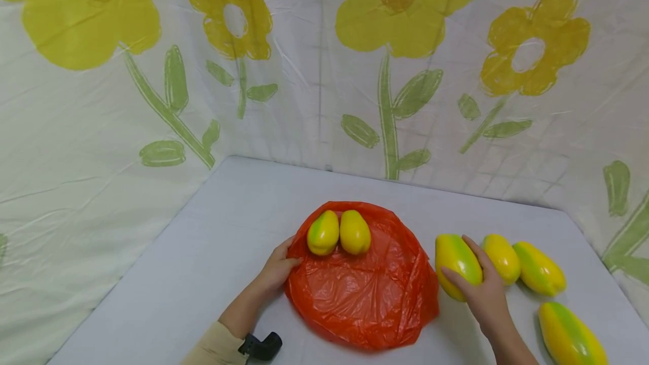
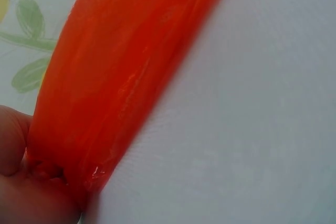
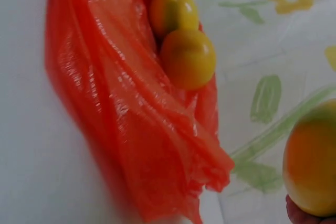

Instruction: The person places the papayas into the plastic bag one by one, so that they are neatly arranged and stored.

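Note:
A red plastic bag (image 1: 360, 297) lies spread on the table, its mouth opened wide. Inside it, towards the back, two yellow-green papayas (image 1: 323, 234) sit side by side. My left hand (image 1: 278, 270) pinches the bag's left rim between thumb and fingers; the left wrist view shows the gathered plastic (image 2: 110, 87) there. Just off the bag's right edge, my right hand (image 1: 488, 295) grips another papaya (image 1: 455, 263), thumb on the near side and fingers over the top. The right wrist view shows part of that held papaya (image 3: 315, 161) at its right edge.
Two more papayas lie behind and to the right of my right hand, the outer papaya (image 1: 539, 268) partly against its neighbour (image 1: 502, 259). Another papaya (image 1: 572, 335) rests nearer the front right. A flower-printed curtain (image 1: 304, 100) hangs behind the white table (image 1: 203, 252).

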`<state>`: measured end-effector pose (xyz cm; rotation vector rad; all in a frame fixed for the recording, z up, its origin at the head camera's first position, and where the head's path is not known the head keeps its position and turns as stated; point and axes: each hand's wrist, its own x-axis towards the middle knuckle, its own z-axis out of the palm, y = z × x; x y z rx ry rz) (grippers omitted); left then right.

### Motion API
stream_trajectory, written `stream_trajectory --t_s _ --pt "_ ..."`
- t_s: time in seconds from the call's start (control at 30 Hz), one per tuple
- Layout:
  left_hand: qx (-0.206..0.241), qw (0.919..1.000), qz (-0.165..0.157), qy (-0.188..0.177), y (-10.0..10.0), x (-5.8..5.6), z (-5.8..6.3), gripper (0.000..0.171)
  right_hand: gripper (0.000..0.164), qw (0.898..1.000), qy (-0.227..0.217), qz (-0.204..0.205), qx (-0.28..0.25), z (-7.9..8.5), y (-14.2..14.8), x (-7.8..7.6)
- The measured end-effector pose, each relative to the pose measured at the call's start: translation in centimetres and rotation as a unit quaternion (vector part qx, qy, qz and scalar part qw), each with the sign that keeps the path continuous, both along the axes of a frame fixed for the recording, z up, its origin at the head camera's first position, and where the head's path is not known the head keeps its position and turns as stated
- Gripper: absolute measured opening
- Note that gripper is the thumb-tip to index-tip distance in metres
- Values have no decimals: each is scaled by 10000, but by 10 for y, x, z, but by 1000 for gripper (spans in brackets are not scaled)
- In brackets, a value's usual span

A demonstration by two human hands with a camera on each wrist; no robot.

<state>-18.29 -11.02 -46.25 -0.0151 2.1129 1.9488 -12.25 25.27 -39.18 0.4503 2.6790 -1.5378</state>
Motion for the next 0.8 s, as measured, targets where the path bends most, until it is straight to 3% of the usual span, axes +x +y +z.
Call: stream_trajectory --t_s 0.27,0.8 --pt "23 10000 -16 30 -1 1 0 56 79 9978 582 279 -135 9 -24 -22" --pt "-24 10000 -42 66 -1 1 -1 56 75 9918 428 455 -1117 -2 -61 -66"
